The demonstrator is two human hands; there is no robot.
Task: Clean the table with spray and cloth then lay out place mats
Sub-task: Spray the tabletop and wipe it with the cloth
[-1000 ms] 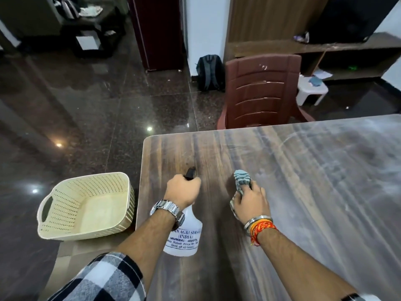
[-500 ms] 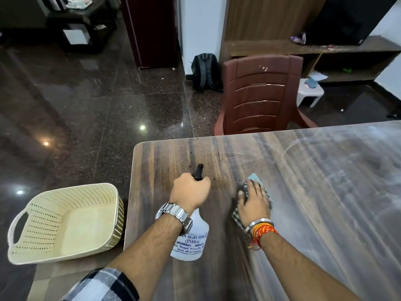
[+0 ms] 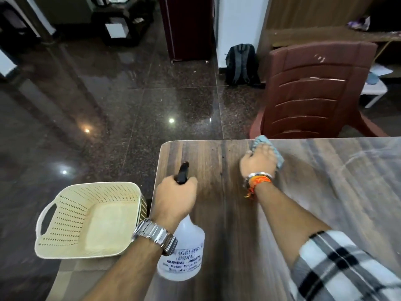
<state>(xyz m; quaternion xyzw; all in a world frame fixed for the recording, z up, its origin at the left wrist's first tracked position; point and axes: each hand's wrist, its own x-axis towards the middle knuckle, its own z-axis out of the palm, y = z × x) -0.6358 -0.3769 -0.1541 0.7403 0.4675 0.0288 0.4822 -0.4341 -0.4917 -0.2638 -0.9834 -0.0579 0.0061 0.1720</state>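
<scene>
The wooden table (image 3: 217, 213) fills the lower right, dark at its left end and hazy with streaks to the right. My left hand (image 3: 173, 198) grips the neck of a white spray bottle (image 3: 182, 255) with a black nozzle, held over the table's left edge. My right hand (image 3: 258, 161) presses a light blue cloth (image 3: 275, 153) flat on the tabletop close to the far edge. Most of the cloth is hidden under my fingers. No place mats are in view.
A cream perforated plastic basket (image 3: 86, 220) sits on a low surface left of the table. A brown plastic chair (image 3: 314, 90) stands at the table's far side. A black backpack (image 3: 242, 64) leans on the wall, and a white stool (image 3: 373, 92) is at the right.
My right hand has slid the cloth away from me, from the table's middle toward its far edge. My left hand keeps the spray bottle near the left edge.
</scene>
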